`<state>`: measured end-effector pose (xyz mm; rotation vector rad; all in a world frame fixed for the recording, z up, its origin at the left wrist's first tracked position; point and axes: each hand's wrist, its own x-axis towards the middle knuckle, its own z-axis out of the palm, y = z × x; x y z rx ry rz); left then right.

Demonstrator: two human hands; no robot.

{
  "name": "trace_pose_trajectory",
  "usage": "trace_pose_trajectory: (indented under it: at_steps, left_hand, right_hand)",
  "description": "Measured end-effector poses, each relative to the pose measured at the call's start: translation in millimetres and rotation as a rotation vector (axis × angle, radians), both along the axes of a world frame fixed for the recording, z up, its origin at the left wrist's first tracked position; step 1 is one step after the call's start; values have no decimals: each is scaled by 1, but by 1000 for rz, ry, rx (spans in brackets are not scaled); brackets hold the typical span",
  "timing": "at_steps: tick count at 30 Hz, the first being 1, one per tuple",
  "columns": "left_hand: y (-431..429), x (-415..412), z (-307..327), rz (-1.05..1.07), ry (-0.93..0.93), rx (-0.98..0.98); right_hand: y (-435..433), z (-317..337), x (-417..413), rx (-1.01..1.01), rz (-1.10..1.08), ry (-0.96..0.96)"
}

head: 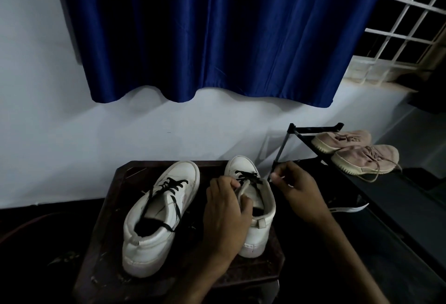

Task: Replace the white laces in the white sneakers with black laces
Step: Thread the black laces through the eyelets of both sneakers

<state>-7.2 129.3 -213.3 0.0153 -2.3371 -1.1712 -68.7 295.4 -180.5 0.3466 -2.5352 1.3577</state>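
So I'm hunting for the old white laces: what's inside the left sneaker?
Inside the left sneaker only a dark opening shows, with the black lace trailing across it. No white laces are visible there; the depths are too dark to see.

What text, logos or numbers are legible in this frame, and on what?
None legible.
Left white sneaker: no print visible on its upper or heel.
Right white sneaker: heel pull tab looks blank; the left hand covers much of one side.
Pink shoes on the black rack: no readable mark.
Dark wooden stool: only scuffs, no lettering.
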Motion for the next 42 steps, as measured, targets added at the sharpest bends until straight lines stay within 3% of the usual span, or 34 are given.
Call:
trace_pose_trajectory:
  at_steps: [2,8,12,14,18,23,26,30,31,33,37,42]
  left_hand:
    - [3,1,4,3,-18,-4]
    - [8,2,6,62,-32,31]
    - [9,4,6,45,-68,122]
    - [7,6,5,25,-83,203]
    - [1,5,-1,13,-105,256]
    - [0,-2,7,5,-156,215]
    - [0,0,7,32,-164,178]
    - [3,4,5,59,-154,222]
    - [4,5,5,59,-155,242]
    - [6,5,5,77,-162,287]
    - [8,4,5,107,-173,302]
    - [8,5,5,130,-112,273]
  right_hand:
    - [4,2,0,165,61,13]
    - [25,3,6,155,194,-68]
    - [56,0,5,464,190,-236]
    - [57,5,2,518,202,-229]
    - [27,10,0,272,245,-71]
    - [7,-14,6,50,96,57]
    - [24,-22,5,290,120,29]
    - [53,-25,-2,810,188,-400]
    - [56,-23,-3,858,169,-452]
    - [56,-18,-7,745,113,-379]
    - [20,-3,6,46,234,-160]
    - [1,-19,9,-99,120,-51]
